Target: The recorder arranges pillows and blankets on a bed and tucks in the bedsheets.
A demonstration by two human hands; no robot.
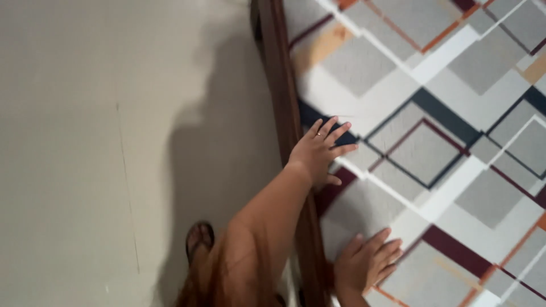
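My left hand (316,152) lies flat on a bedsheet (432,113) printed with grey, white, navy, maroon and orange diamonds. Its fingers are spread, one wears a thin ring, and it rests just inside the bed's edge. My right hand (367,262) presses palm-down on the same sheet lower in the picture, fingers extended and close together. Neither hand holds anything. My left forearm (267,216) crosses over the dark wooden bed rail (282,85).
The brown wooden rail runs along the sheet's left side. Left of it is a pale beige floor (85,153) carrying my shadow. My foot in a dark sandal (199,239) stands on the floor beside the rail.
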